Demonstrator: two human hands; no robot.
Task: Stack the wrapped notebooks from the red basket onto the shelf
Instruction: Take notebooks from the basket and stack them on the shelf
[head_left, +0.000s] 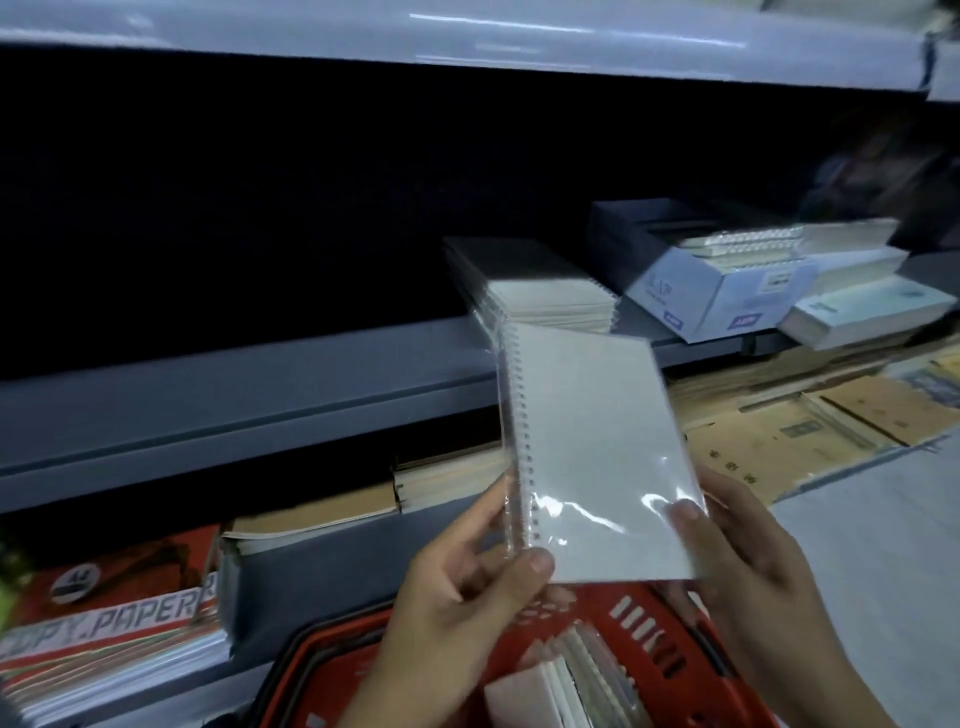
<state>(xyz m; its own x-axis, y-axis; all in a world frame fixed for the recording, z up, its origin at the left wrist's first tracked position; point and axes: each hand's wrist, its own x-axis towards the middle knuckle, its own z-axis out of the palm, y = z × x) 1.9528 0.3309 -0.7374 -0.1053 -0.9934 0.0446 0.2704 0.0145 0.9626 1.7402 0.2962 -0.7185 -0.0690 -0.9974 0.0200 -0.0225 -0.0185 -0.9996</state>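
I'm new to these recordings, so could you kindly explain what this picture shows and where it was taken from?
No machine here: a head-worn camera looks down at a person's two bare hands. The left hand and right hand together hold a plastic-wrapped spiral notebook above a red basket holding more wrapped notebooks. Behind it, the grey shelf carries a stack of similar notebooks and a white box of notebooks. Copy paper packs lie lower left.

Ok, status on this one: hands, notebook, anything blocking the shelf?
Left hand and right hand both grip wrapped notebook, above red basket. Shelf stack just beyond it. Nothing in the way.
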